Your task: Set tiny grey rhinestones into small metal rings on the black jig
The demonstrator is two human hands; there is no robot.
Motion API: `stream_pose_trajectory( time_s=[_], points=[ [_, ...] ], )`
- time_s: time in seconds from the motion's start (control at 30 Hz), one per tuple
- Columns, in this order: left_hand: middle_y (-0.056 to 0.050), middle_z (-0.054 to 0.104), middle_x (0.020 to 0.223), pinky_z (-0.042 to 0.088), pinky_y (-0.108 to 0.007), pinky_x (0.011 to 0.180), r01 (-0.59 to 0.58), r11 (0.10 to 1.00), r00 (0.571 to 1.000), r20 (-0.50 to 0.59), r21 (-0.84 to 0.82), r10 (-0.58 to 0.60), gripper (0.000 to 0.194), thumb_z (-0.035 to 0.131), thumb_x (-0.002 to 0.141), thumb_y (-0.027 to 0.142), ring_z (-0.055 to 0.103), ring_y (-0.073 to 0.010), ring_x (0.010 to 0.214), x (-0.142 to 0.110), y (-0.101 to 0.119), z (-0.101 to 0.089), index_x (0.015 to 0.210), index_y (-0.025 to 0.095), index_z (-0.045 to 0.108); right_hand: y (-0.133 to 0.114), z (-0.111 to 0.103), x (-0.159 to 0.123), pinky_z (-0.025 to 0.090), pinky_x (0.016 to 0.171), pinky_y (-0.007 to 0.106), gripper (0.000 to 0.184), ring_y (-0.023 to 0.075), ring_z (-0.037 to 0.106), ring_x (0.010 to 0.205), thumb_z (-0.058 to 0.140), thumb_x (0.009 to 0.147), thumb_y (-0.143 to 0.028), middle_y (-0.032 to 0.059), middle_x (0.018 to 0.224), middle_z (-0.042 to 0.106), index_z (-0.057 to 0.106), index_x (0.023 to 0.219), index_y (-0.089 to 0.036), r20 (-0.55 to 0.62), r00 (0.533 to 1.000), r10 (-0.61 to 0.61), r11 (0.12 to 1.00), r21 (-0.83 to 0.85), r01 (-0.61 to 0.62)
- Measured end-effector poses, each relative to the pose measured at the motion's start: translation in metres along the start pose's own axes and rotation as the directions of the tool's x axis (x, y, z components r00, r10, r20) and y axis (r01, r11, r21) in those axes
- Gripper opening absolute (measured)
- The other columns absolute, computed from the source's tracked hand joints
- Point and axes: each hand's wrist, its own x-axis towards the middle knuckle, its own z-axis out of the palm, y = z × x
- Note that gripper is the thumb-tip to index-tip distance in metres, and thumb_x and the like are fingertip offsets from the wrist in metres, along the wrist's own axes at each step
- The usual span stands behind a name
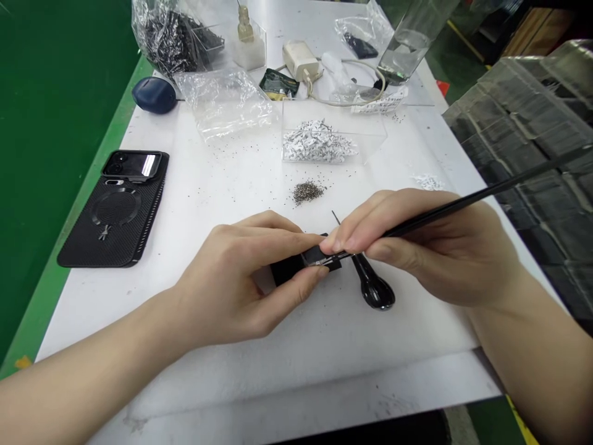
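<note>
My left hand pinches a small black part between thumb and fingers just above the white table. My right hand is closed round a long thin black tool, its tip at the black part. A black spoon-shaped piece lies on the table right under my right fingers. A small pile of tiny dark metal bits sits just beyond both hands.
A black phone case lies at the left. A clear tray of white scraps stands behind the pile. Plastic bags, a white charger, a small bottle and a blue object crowd the far edge. Stacked dark trays stand at right.
</note>
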Motion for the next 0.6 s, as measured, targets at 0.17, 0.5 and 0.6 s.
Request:
stream_pose_trajectory(
  time_s=[0.17, 0.5, 0.6],
  points=[
    [-0.004, 0.088, 0.108, 0.067, -0.027, 0.086, 0.031, 0.999, 0.999, 0.018, 0.008, -0.031, 0.021, 0.074, 0.106, 0.018, 0.08, -0.0182, 0.1, -0.0002, 0.0005, 0.0009, 0.123, 0.018, 0.085, -0.0016, 0.0, -0.0005, 0.071, 0.097, 0.031, 0.015, 0.0202, 0.086, 0.104, 0.077, 0.105, -0.015, 0.005, 0.107, 0.088, 0.086, 0.112, -0.023, 0.008, 1.0, 0.013, 1.0, -0.004, -0.013],
    [-0.002, 0.087, 0.103, 0.067, -0.029, 0.088, 0.036, 0.999, 0.999, 0.027, -0.014, -0.036, 0.016, 0.071, 0.108, 0.017, 0.078, -0.0173, 0.097, -0.0005, 0.0024, -0.0012, 0.116, 0.021, 0.085, -0.0031, 0.0008, -0.0011, 0.071, 0.096, 0.032, 0.014, 0.0203, 0.086, 0.105, 0.077, 0.105, -0.014, 0.0048, 0.106, 0.087, 0.086, 0.112, -0.022, -0.001, 1.0, 0.018, 1.0, -0.013, -0.018],
    [-0.001, 0.087, 0.103, 0.067, -0.029, 0.089, 0.032, 0.999, 0.999, 0.036, -0.011, -0.031, 0.017, 0.07, 0.108, 0.016, 0.078, -0.0171, 0.098, 0.0003, 0.0024, -0.0008, 0.114, 0.024, 0.084, -0.0029, 0.0002, -0.002, 0.071, 0.097, 0.032, 0.014, 0.0195, 0.085, 0.106, 0.077, 0.105, -0.014, 0.0043, 0.108, 0.087, 0.086, 0.113, -0.022, 0.0, 0.999, 0.053, 0.999, 0.012, -0.053]
  ],
)
